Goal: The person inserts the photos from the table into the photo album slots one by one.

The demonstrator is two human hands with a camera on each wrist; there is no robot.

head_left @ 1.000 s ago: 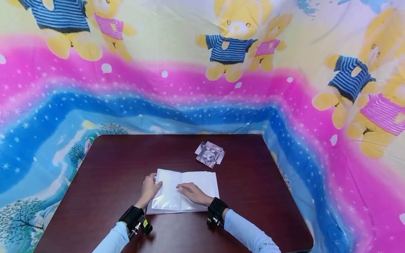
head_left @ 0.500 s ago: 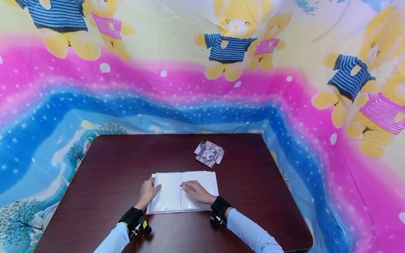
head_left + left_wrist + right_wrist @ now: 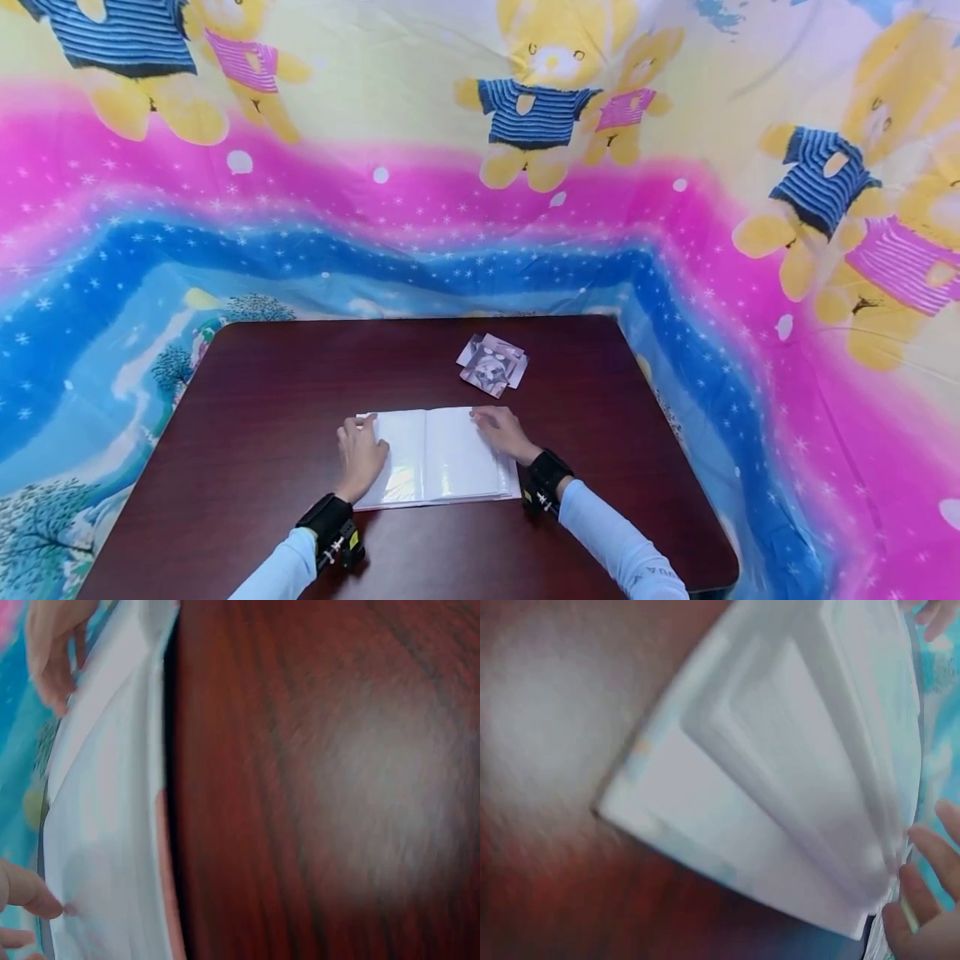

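An opened photo album with glossy clear sleeves over white pages lies on the table in front of me. My left hand rests at its left edge, thumb over the page; in the left wrist view a fingertip touches the sleeve. Over the upper right part of the right page is my right hand, its fingers loosely spread. The right wrist view shows those fingers beside the edge of the fanned, slightly lifted sleeves, holding nothing.
A small overlapping pile of printed photos lies behind the album, right of centre. The dark red-brown table has rounded corners. A cartoon-bear curtain hangs close around its back and sides.
My right hand has moved from the album's middle to the upper right of the right page. The left page, raised earlier, has come down flatter under my left hand.
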